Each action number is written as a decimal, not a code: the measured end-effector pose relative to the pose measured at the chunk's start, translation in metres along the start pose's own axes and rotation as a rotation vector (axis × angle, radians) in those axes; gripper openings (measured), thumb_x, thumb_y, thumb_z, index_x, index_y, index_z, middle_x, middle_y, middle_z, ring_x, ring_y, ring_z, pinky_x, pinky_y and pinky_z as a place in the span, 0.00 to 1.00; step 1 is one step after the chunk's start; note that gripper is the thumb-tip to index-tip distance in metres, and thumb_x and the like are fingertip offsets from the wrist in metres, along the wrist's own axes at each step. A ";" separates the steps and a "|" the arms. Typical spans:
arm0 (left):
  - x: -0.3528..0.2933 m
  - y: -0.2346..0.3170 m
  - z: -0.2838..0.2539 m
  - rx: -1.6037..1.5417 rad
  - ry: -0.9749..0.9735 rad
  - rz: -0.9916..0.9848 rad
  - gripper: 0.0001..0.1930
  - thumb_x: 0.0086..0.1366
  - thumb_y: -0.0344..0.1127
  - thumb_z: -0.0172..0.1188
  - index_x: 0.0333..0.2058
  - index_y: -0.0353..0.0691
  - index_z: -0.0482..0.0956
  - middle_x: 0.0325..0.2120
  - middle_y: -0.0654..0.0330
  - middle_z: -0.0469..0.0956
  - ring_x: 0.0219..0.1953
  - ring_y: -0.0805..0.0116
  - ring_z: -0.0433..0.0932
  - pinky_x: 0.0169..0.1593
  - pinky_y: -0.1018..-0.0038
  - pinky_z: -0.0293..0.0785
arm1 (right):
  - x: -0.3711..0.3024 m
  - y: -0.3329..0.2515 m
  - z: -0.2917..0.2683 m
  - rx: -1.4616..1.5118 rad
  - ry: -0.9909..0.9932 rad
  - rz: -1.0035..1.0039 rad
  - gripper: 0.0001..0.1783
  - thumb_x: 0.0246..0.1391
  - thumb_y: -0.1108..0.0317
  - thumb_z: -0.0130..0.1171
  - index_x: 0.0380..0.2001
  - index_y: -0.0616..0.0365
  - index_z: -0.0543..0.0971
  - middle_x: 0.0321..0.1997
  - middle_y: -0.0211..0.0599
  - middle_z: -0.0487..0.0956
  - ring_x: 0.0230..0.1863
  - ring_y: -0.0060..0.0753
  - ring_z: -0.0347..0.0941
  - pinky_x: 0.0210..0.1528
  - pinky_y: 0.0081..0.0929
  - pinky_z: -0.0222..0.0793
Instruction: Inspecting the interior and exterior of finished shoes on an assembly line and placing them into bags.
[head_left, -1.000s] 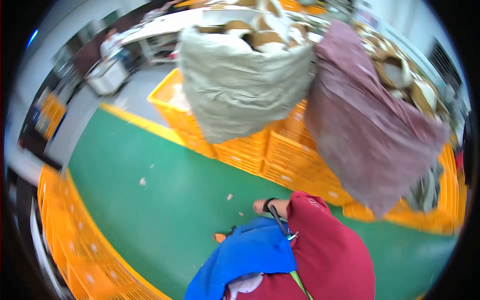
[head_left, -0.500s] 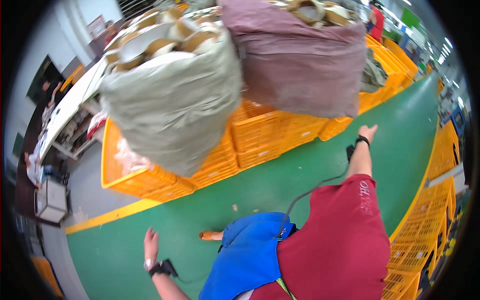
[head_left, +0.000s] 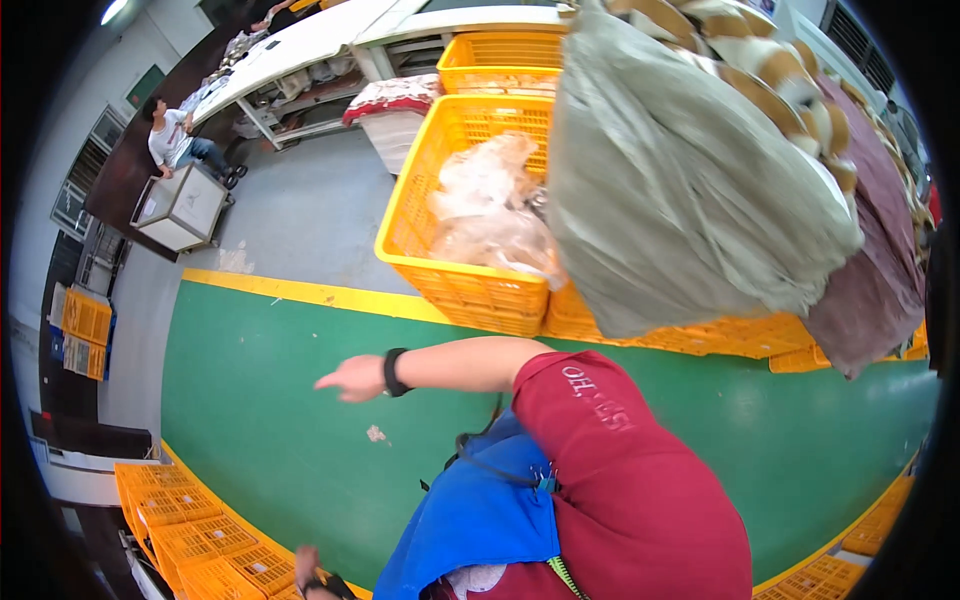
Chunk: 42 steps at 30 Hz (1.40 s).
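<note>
My right hand [head_left: 352, 380] reaches across to the left over the green floor, a black band on its wrist. It is empty, with a finger stretched out and the others loosely bent. My left hand [head_left: 308, 568] shows at the lower edge, blurred, near the stacked orange crates; its fingers cannot be made out. Ahead stands an orange crate [head_left: 410, 225] with crumpled clear plastic [head_left: 490, 205] in it. Beside that crate, a large grey-green sack [head_left: 680, 190] filled with brown and white pieces rests on orange crates. Neither hand touches these things.
A mauve sack [head_left: 880, 260] stands at the right. Stacked orange crates [head_left: 205, 530] line the lower left. A yellow line [head_left: 310, 292] borders the green floor. Farther off, a person sits near a white wheeled box [head_left: 190, 210] and a long white table [head_left: 310, 50].
My view has swung left, so the sacks now appear farther right. My right arm has gone from reaching forward right to pointing left. My left hand has dropped to the lower edge.
</note>
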<state>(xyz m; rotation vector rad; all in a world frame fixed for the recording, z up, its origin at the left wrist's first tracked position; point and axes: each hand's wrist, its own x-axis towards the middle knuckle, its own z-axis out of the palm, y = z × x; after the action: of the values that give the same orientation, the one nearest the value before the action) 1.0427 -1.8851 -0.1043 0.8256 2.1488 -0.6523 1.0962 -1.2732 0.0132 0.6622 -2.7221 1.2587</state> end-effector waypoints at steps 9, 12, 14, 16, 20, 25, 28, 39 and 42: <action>0.131 -0.054 -0.041 -0.023 0.052 -0.059 0.25 0.55 0.38 0.51 0.53 0.39 0.65 0.49 0.48 0.68 0.51 0.55 0.68 0.54 0.63 0.64 | 0.068 0.214 -0.070 -0.302 -0.026 0.530 0.21 0.45 0.66 0.49 0.47 0.51 0.71 0.41 0.46 0.75 0.44 0.48 0.70 0.45 0.40 0.67; 0.204 -0.106 -0.101 -0.033 0.079 -0.079 0.25 0.56 0.37 0.50 0.53 0.40 0.64 0.50 0.49 0.67 0.51 0.54 0.67 0.54 0.63 0.65 | -0.013 0.241 -0.076 -0.392 0.394 0.673 0.23 0.46 0.69 0.49 0.49 0.49 0.67 0.53 0.41 0.66 0.49 0.50 0.66 0.50 0.39 0.64; 0.264 -0.144 -0.164 -0.010 0.095 -0.071 0.24 0.57 0.37 0.49 0.54 0.41 0.63 0.50 0.50 0.67 0.51 0.54 0.67 0.54 0.63 0.65 | -0.040 0.250 -0.061 -0.330 0.454 1.006 0.29 0.44 0.64 0.54 0.53 0.50 0.64 0.55 0.46 0.63 0.50 0.49 0.66 0.51 0.41 0.62; 0.304 -0.175 -0.208 -0.005 0.073 -0.082 0.24 0.57 0.37 0.48 0.54 0.41 0.63 0.51 0.52 0.66 0.51 0.53 0.67 0.54 0.62 0.65 | -0.037 0.222 -0.064 -0.334 0.493 1.181 0.27 0.43 0.62 0.56 0.50 0.49 0.67 0.48 0.43 0.70 0.48 0.45 0.68 0.49 0.41 0.62; 0.420 -0.123 -0.517 -0.763 0.376 0.195 0.22 0.53 0.35 0.54 0.47 0.32 0.69 0.40 0.42 0.73 0.44 0.55 0.73 0.46 0.65 0.68 | -0.050 0.219 -0.047 -0.617 0.569 1.471 0.18 0.38 0.56 0.60 0.35 0.46 0.75 0.34 0.35 0.76 0.42 0.39 0.70 0.46 0.37 0.60; 0.514 0.011 -0.720 -0.626 0.395 0.468 0.23 0.57 0.38 0.54 0.51 0.41 0.66 0.30 0.61 0.75 0.30 0.71 0.72 0.36 0.73 0.70 | -0.022 0.235 -0.068 -0.481 0.335 1.613 0.17 0.34 0.53 0.62 0.31 0.45 0.79 0.34 0.33 0.76 0.43 0.37 0.70 0.43 0.37 0.64; 0.523 0.097 -0.770 -0.380 0.082 0.798 0.23 0.58 0.41 0.52 0.52 0.42 0.64 0.34 0.56 0.76 0.34 0.67 0.74 0.39 0.72 0.70 | -0.029 0.236 -0.065 -0.372 0.105 1.695 0.16 0.38 0.55 0.59 0.34 0.42 0.79 0.38 0.34 0.76 0.46 0.38 0.69 0.45 0.37 0.67; 0.771 -0.062 -0.918 -0.117 0.010 0.263 0.27 0.54 0.47 0.54 0.51 0.41 0.67 0.47 0.52 0.71 0.49 0.53 0.68 0.51 0.64 0.66 | -0.011 0.312 -0.036 -0.014 0.032 2.512 0.21 0.53 0.50 0.42 0.46 0.43 0.75 0.59 0.34 0.64 0.60 0.40 0.57 0.56 0.44 0.55; 0.899 -0.167 -0.897 0.006 -0.285 0.539 0.28 0.54 0.43 0.54 0.52 0.35 0.66 0.43 0.52 0.74 0.41 0.63 0.75 0.45 0.68 0.72 | 0.023 0.367 -0.077 0.096 0.176 2.566 0.21 0.53 0.51 0.42 0.44 0.44 0.75 0.56 0.35 0.67 0.57 0.39 0.61 0.53 0.43 0.58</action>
<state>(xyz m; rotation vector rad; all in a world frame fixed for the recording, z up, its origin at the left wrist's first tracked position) 0.0470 -1.0888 -0.2274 1.1764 1.5738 -0.4588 0.9162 -1.0147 -0.1910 -3.2906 -1.7699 0.7862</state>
